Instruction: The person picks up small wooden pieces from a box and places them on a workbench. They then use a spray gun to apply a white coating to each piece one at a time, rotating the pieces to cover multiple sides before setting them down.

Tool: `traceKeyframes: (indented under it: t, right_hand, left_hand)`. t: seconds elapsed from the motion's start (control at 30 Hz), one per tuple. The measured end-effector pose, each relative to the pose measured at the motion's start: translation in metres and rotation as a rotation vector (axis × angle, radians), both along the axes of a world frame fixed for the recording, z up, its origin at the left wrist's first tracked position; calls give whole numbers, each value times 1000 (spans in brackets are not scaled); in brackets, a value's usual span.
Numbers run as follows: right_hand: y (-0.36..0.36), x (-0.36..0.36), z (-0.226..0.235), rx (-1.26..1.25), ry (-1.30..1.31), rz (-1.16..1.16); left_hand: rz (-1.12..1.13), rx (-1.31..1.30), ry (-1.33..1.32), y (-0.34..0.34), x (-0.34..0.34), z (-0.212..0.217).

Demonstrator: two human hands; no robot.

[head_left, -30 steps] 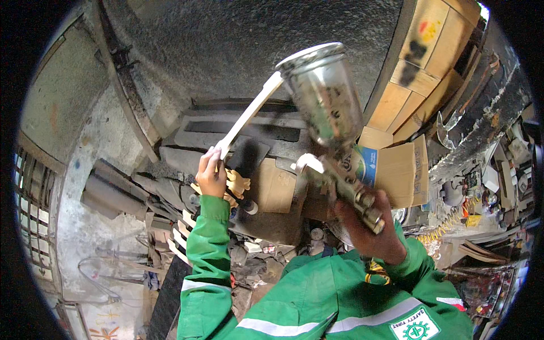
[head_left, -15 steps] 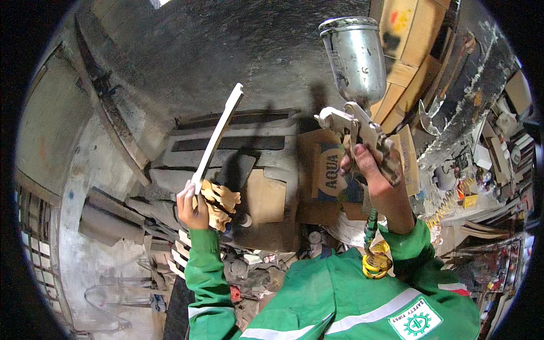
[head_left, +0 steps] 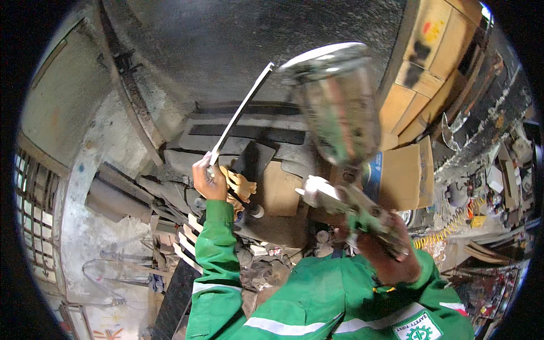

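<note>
My left hand (head_left: 209, 180) is closed round the lower end of a long, thin white strip (head_left: 242, 110), which tilts up to the right with a small notch at its tip. My right hand (head_left: 391, 252) grips a spray gun (head_left: 362, 212) whose metal cup (head_left: 340, 107) sits on top; motion smears both. The cup's rim is close to the strip's upper tip; I cannot tell whether they touch. Just right of my left hand, several tan, curvy-edged pieces (head_left: 241, 186) lie bunched together, partly covered by that hand.
Beyond my hands is a dark, paint-dusted surface with a cardboard piece (head_left: 281, 190). An open cardboard box (head_left: 402, 178) stands behind the gun. White curved strips (head_left: 187, 243) lie left of my left sleeve. A yellow coiled hose (head_left: 447, 229) runs at right beside a cluttered shelf.
The spray gun has come down and nearer, its cup swinging left toward the strip. The strip leans further right and shows a narrower side. The whole view has shifted slightly.
</note>
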State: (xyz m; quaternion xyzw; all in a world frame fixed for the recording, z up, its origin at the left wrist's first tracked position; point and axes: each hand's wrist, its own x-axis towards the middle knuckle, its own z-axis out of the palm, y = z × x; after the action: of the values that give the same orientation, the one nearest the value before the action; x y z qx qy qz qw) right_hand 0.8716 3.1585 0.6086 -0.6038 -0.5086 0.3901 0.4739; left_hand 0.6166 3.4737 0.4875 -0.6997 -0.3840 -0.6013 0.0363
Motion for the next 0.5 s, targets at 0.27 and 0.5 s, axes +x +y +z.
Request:
traceKeyframes:
  t: [0.27, 0.5]
  right_hand:
    - [-15, 36, 12, 161, 486, 54]
    - [-15, 28, 18, 152, 634, -40]
  left_hand:
    - [-216, 56, -486, 49, -64, -35]
    - [-179, 74, -411, 58, -94, -32]
